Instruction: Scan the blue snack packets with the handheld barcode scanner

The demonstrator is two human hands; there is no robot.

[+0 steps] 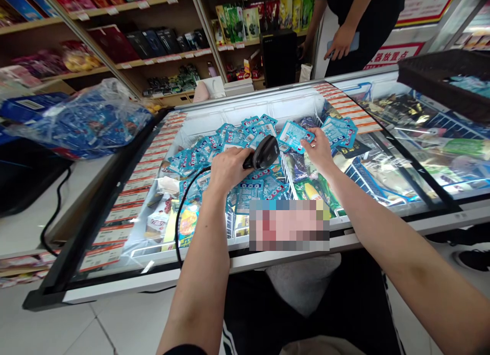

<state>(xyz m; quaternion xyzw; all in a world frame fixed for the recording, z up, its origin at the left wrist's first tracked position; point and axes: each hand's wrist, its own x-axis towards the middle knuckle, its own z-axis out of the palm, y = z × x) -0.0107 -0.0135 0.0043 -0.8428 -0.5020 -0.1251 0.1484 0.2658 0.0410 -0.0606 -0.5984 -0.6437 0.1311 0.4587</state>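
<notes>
Your black trousers [248, 314] are nearest, below the display freezer [153, 282]. Your left hand [228, 170] grips a black scanner [267, 152]; right of it, your right hand [319, 150] pinches a blue packet [293, 135], which extends left from the fingers. Loose packets [250, 194] lie beneath the scanner.

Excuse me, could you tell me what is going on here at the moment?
A person is at a chest freezer, with a black corded scanner in the left hand and one blue packet in the right hand. A large spread of similar packets lies below the scanner, and a smaller pile lies to the right of the held packet. Across the freezer, another person's hand holds a phone.
</notes>
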